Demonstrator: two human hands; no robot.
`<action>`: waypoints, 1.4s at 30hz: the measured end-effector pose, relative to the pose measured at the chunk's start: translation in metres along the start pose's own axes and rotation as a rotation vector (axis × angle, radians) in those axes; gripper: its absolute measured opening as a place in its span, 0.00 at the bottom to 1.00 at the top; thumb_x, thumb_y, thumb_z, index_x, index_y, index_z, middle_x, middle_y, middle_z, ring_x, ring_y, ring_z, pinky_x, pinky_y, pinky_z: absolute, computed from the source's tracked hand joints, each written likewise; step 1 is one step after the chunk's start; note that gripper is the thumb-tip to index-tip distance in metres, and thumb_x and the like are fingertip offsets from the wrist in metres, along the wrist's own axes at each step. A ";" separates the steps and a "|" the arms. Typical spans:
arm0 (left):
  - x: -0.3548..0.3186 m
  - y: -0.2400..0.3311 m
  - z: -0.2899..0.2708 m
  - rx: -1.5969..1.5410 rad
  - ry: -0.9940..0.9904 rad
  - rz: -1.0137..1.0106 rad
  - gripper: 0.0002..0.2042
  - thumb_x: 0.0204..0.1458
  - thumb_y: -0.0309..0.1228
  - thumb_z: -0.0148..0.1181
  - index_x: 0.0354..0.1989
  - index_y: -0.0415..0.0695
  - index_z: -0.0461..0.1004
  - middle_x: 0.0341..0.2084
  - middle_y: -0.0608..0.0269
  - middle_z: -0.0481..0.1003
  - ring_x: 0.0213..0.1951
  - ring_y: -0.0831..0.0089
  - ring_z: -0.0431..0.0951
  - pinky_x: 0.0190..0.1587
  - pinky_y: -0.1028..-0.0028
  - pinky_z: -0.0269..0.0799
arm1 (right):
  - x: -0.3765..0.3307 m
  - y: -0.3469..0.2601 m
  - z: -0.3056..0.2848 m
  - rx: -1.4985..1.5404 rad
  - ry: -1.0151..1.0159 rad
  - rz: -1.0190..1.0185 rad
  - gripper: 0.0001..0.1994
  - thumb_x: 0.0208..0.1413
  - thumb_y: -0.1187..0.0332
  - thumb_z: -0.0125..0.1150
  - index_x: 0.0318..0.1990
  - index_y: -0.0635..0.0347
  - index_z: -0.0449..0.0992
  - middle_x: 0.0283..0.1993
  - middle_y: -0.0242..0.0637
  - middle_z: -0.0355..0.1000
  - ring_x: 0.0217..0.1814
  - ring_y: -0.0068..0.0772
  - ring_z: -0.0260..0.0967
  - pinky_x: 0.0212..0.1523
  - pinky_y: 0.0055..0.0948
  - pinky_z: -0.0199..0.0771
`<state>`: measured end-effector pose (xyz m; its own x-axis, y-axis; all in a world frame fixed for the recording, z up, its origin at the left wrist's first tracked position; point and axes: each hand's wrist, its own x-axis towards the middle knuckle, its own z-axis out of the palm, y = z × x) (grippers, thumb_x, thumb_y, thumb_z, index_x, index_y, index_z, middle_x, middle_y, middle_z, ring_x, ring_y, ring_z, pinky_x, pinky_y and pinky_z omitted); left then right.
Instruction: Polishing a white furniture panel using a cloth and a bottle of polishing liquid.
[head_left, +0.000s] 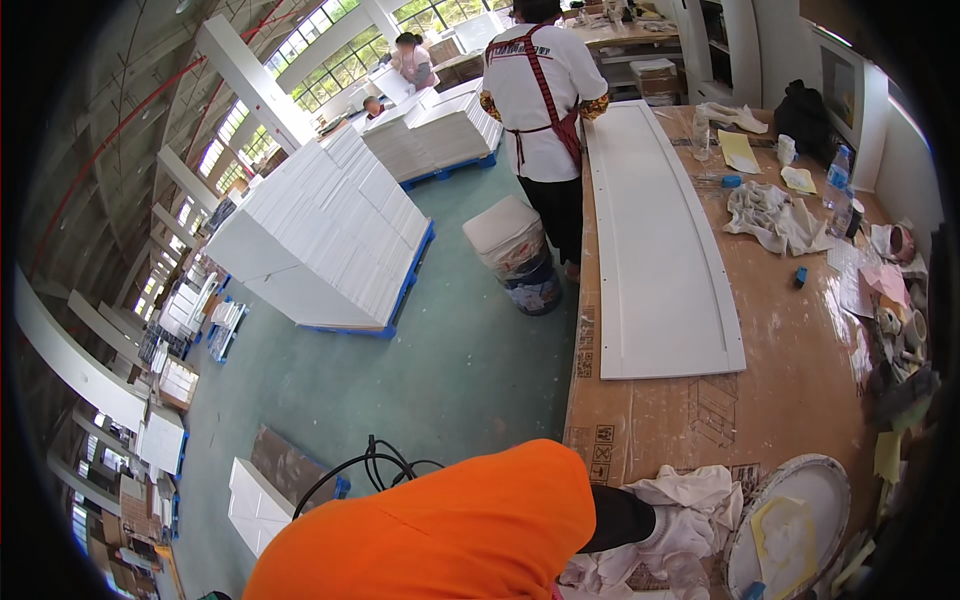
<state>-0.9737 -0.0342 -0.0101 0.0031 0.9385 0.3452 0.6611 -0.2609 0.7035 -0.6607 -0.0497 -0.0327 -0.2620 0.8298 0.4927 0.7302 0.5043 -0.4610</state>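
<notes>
Solid orange on the near top [450,520], black on the sleeve cuff [620,518]; off-white on the crumpled cloths [700,488]; plain white on the long panel [655,260]; brown with black print on the cardboard [640,430]; red-and-black check on the apron strap [537,70].

The camera on my head looks down and out, with my orange sleeve [430,525] up close, the counter [640,420] on my right, and the green floor [470,370] farther off.

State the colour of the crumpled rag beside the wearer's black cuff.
Off-white; the rag shows best in the head view.
</notes>
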 end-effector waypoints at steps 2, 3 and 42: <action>0.000 0.000 -0.001 0.001 0.003 0.006 0.32 0.18 0.43 0.77 0.37 0.47 0.71 0.40 0.58 0.71 0.48 0.55 0.72 0.53 0.58 0.69 | 0.000 -0.001 0.001 0.002 0.001 0.003 0.20 0.67 0.67 0.56 0.64 0.60 0.74 0.56 0.47 0.78 0.55 0.45 0.75 0.54 0.36 0.75; 0.001 0.001 -0.001 0.003 0.004 0.007 0.32 0.18 0.43 0.77 0.37 0.47 0.71 0.40 0.58 0.71 0.48 0.55 0.72 0.53 0.58 0.69 | -0.001 -0.002 0.002 0.003 0.003 0.005 0.20 0.67 0.67 0.56 0.64 0.60 0.74 0.56 0.47 0.78 0.55 0.45 0.75 0.54 0.36 0.75; 0.000 0.005 -0.005 0.013 -0.017 0.022 0.30 0.22 0.43 0.76 0.37 0.47 0.71 0.42 0.58 0.72 0.49 0.55 0.73 0.53 0.59 0.69 | 0.003 -0.017 0.007 0.035 0.011 0.040 0.20 0.67 0.68 0.56 0.64 0.61 0.73 0.57 0.48 0.77 0.58 0.44 0.74 0.58 0.35 0.73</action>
<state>-0.9742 -0.0364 -0.0037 0.0304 0.9365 0.3493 0.6707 -0.2783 0.6876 -0.6787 -0.0542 -0.0285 -0.2261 0.8468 0.4815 0.7175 0.4791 -0.5057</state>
